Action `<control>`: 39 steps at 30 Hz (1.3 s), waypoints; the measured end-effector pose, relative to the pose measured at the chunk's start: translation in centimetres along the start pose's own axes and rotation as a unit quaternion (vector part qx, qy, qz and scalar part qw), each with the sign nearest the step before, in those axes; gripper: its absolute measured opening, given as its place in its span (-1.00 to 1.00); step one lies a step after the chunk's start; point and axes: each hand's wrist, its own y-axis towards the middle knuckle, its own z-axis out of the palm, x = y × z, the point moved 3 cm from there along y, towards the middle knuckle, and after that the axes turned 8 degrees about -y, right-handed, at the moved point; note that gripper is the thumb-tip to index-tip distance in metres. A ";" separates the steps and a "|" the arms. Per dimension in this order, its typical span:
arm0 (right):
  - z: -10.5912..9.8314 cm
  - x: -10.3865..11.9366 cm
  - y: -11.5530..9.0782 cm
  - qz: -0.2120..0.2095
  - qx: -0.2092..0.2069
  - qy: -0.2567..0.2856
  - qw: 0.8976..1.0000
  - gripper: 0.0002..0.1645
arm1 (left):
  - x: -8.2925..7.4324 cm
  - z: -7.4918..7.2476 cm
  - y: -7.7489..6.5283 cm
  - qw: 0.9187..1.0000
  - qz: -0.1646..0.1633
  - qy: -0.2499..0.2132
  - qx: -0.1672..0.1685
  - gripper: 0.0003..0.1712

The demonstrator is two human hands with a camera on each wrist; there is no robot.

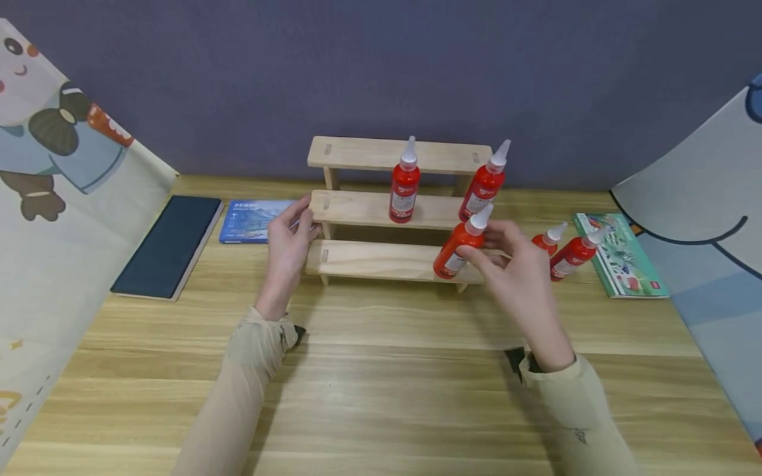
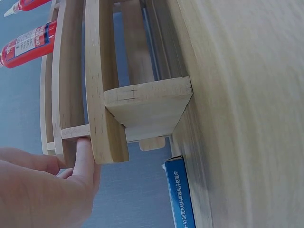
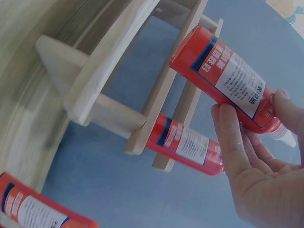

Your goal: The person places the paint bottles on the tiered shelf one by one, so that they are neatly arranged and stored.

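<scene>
A three-step wooden rack (image 1: pixel 369 260) stands at the back of the table. My left hand (image 1: pixel 287 241) grips the left end of its middle step, fingers bent around the board (image 2: pixel 71 95). With thumb and fingers, my right hand (image 1: pixel 518 271) holds a red bottle (image 1: pixel 455 254) with a white pointed cap, tilted, in front of the rack's right part. Whether its base touches the lowest step cannot be told. Two like bottles stand on the middle step, one near the centre (image 1: pixel 403 192) and another at the right end (image 1: pixel 479 188).
Two more red bottles, one (image 1: pixel 570 259) beside the other (image 1: pixel 543 242), stand right of the rack, next to a green book (image 1: pixel 625 258). Left lie a blue box (image 1: pixel 247 221) and a dark notebook (image 1: pixel 169 244). A dark blue panel (image 1: pixel 381 73) rises behind.
</scene>
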 end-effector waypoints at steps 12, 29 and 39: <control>2.4 1.2 0.8 -0.025 0.011 -0.018 0.999 -0.45 | -0.2 -0.1 0.0 1.000 -0.006 -0.001 0.000 -0.52; 5.8 3.5 1.9 -0.077 0.019 0.021 0.997 -0.42 | 0.1 -0.1 -0.1 1.000 -0.004 0.002 0.000 -0.52; 7.3 4.9 2.5 -0.101 0.012 0.033 0.994 -0.42 | 0.1 0.0 0.0 1.000 0.001 0.004 0.004 -0.52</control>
